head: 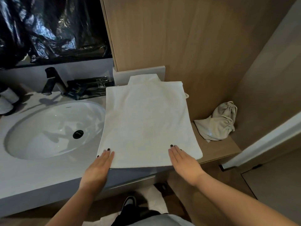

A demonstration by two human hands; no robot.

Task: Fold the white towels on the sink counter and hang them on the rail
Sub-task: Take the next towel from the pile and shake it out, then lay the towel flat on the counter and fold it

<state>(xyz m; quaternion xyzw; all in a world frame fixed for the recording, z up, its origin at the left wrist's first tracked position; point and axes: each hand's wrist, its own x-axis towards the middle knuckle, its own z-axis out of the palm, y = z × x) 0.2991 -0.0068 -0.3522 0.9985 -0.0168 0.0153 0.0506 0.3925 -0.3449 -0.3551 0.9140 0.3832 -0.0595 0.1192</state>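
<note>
Head view: both hands flat on towel (146, 124); second towel (143, 79) mostly hidden beneath.

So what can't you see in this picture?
Head view only:
- The rail: nowhere in the frame.
- The second towel: mostly covered by the folded towel on top.
- Labels on the dark packets behind the sink: too small to read.
- The white things at the left: cut off by the edge.
</note>
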